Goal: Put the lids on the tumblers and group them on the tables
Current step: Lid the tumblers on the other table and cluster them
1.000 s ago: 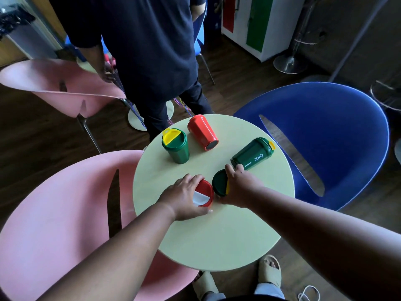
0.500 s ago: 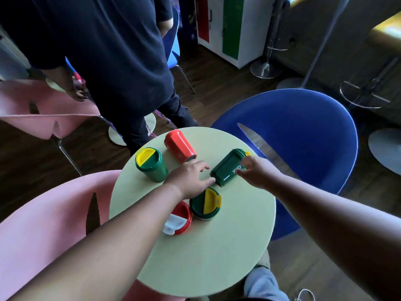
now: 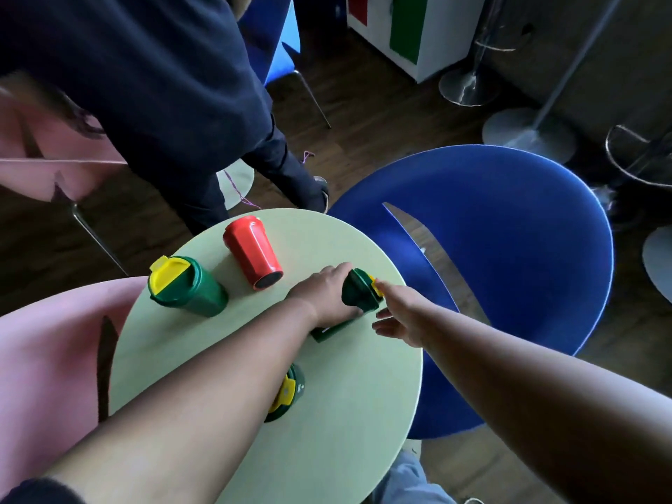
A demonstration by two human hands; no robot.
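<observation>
Round table [image 3: 345, 412]: green tumbler [image 3: 358, 300], lidded, near the right edge, gripped by left hand [image 3: 323, 296]. Right hand [image 3: 403, 314] open, fingertip at its yellow lid tab. Red tumbler [image 3: 252, 252] lying lidless; second green tumbler [image 3: 189, 287] upright; loose green lid [image 3: 287, 392] beneath left forearm.

The person has two bare arms, a dark sleeve [image 3: 32, 491] near one shoulder, and light blue trousers [image 3: 411, 481].

Left hand [image 3: 327, 296] grips the lying green tumbler [image 3: 358, 296] on the round table [image 3: 349, 412]
</observation>
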